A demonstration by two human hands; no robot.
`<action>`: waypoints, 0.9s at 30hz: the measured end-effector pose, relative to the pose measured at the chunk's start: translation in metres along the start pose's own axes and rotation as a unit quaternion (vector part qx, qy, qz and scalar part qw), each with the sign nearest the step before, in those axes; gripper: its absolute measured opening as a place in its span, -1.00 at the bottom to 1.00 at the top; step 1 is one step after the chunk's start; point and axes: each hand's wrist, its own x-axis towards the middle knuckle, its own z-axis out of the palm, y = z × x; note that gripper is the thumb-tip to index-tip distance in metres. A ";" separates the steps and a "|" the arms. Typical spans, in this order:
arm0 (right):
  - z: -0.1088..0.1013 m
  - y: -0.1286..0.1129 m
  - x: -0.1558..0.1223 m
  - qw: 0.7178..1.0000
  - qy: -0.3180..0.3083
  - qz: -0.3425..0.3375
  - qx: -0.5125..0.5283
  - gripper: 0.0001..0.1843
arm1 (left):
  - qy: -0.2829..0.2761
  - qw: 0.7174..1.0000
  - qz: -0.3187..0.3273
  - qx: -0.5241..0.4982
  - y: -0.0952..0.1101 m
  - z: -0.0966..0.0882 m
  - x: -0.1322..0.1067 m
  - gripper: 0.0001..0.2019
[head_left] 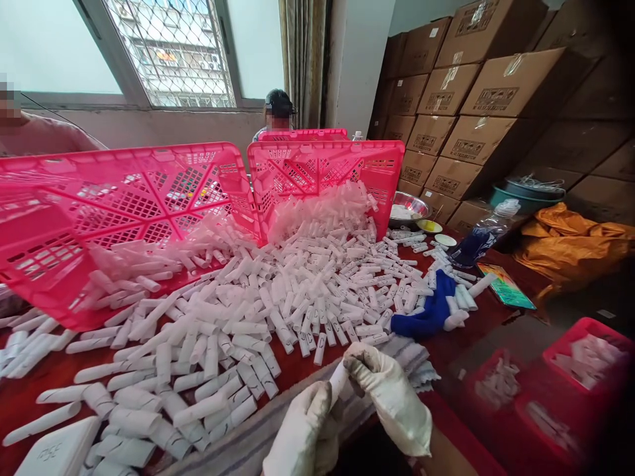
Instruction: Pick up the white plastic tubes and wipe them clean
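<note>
Two gloved hands meet at the near edge of a red table (292,362): the left hand (302,426) and the right hand (389,390) pinch one small white tube (338,382) between them, above a striped cloth (243,433). At left, a pink basket (149,156) lies tipped, with white tubes in its mouth. Right of it, a second pink basket (391,173), also tipped, has a heap of tubes at its opening that runs into the broad pile (297,284) across the table. Farther right, a metal bowl (423,210) contains something white; a teal basin (500,198) has tangled pale cord (538,183) on top. At far right, low down, red bins (551,352) hold blurred white pieces. The held tube looks short, smooth and pale, its ends partly covered by fingers.
</note>
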 end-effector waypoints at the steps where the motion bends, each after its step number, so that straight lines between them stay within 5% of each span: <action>1: 0.001 0.000 0.000 1.000 0.004 -0.006 0.003 -0.60 | 0.017 0.999 0.015 0.025 0.000 0.001 0.000 -0.45; 6: 0.006 0.008 0.001 0.998 0.052 -0.018 0.017 -0.78 | 0.171 0.937 0.144 0.270 -0.005 0.010 0.001 -0.65; 11: -0.001 0.010 -0.002 0.994 0.104 -0.023 -0.005 -0.88 | 0.181 0.926 0.155 0.294 -0.016 0.017 -0.002 -0.71; 17: -0.003 0.003 -0.017 0.998 0.061 -0.005 -0.020 -0.90 | 0.175 0.923 0.171 0.298 -0.029 0.022 -0.004 -0.77; 21: -0.002 0.008 -0.022 0.994 0.110 0.024 0.011 -0.92 | 0.180 0.916 0.180 0.312 -0.037 0.025 -0.005 -0.76; 27: 0.001 0.005 -0.026 0.994 0.102 0.008 0.045 -0.80 | 0.158 0.911 0.177 0.337 -0.026 0.024 -0.008 -0.67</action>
